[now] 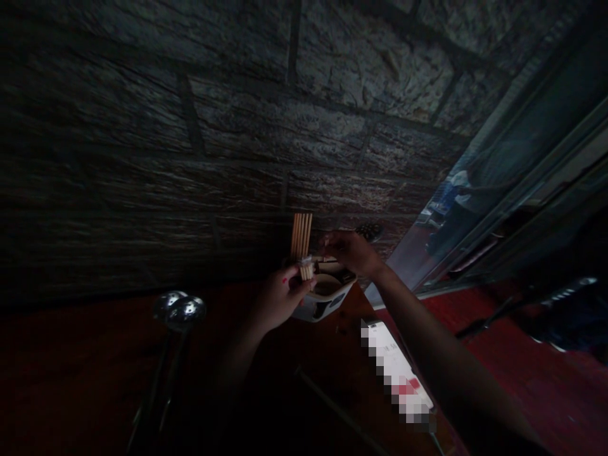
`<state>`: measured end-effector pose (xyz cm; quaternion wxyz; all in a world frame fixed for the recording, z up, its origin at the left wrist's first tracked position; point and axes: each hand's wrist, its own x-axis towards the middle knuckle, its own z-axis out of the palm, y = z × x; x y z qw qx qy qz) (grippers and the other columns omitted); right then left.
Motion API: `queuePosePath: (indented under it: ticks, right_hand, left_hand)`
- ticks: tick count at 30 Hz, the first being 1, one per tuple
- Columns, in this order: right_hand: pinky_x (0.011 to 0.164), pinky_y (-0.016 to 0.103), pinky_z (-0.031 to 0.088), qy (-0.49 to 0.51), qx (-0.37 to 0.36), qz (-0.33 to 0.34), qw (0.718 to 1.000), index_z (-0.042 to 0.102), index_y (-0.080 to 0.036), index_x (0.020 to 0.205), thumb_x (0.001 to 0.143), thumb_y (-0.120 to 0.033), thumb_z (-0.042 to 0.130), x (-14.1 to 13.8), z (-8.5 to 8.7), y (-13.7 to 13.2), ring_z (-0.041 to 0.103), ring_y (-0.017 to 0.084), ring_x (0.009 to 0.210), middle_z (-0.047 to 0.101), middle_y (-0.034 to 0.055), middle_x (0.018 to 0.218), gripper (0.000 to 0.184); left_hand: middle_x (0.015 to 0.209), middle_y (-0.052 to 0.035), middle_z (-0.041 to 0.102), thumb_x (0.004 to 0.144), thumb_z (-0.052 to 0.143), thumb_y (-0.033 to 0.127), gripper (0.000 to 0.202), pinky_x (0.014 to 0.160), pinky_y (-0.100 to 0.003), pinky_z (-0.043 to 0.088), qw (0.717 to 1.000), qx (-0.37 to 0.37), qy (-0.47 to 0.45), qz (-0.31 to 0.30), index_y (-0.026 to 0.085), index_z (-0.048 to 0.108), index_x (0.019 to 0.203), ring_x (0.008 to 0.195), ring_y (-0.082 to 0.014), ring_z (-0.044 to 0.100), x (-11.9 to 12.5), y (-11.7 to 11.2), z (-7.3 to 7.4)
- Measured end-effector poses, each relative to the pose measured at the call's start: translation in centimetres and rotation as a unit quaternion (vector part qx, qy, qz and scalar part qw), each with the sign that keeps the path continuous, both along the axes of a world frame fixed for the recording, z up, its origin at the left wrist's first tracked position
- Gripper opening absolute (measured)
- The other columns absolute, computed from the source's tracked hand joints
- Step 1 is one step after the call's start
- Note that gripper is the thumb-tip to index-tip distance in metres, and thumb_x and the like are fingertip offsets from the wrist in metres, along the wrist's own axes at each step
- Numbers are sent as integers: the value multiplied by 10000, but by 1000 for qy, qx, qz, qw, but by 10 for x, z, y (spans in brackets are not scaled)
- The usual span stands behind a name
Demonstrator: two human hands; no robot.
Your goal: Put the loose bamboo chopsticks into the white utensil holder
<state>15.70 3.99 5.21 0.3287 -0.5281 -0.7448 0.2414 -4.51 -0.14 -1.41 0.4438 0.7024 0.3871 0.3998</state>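
Note:
My left hand point(278, 296) is closed around a small bundle of wooden chopsticks point(301, 234), which stand upright above the fingers. Something pale and thin, perhaps a wrapper, shows at the middle of the bundle. Just below them sits a white container point(310, 310) with an open top and dark markings on its side. Over the container's far right rim, my right hand point(355, 254) has its fingers bent together near the chopsticks. In the dim light I cannot make out what its fingertips hold.
Two shiny metal ladles point(186, 311) lie at the left on the dark wooden table point(118, 342). A lit phone point(398, 367) lies by my right forearm. A stone wall point(237, 126) rises behind. A perforated dark utensil head point(370, 232) shows beyond my right hand.

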Motion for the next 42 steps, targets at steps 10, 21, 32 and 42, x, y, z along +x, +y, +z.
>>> queuePosePath:
  ticks: [10, 21, 32, 42]
  right_hand:
    - [579, 229, 520, 96, -60, 38, 993, 638, -186, 863, 769, -266, 636, 0, -4, 1, 657, 129, 649, 693, 7, 737, 123]
    - [597, 239, 550, 105, -55, 26, 993, 619, -178, 1009, 760, -276, 662, -1, -3, -4, 675, 143, 685, 692, 18, 790, 271]
    - [477, 242, 510, 122, -29, -70, 990, 664, -176, 972, 755, -396, 670, 47, -8, -63, 682, 176, 651, 724, 62, 841, 309]
    - [565, 229, 474, -97, 67, -143, 983, 710, -190, 978, 844, -336, 573, 26, -9, -59, 691, 175, 650, 738, 43, 728, 241]
  left_hand:
    - [740, -31, 650, 857, 575, 452, 410, 467, -228, 403, 1000, -10, -4, -1, 164, 629, 1145, 516, -111, 517, 0, -1, 1]
    - [680, -18, 623, 849, 584, 431, 369, 458, -224, 394, 1000, -16, -15, -6, 160, 635, 1093, 508, -116, 519, 1, -1, 2]
    - [674, -17, 632, 848, 578, 467, 414, 473, -231, 409, 1000, -13, 3, 4, 175, 632, 1137, 520, -129, 539, 1, -2, 2]
    - [741, -30, 654, 841, 590, 434, 389, 474, -224, 409, 1000, -18, -9, -4, 161, 641, 1113, 521, -114, 534, 2, -3, 5]
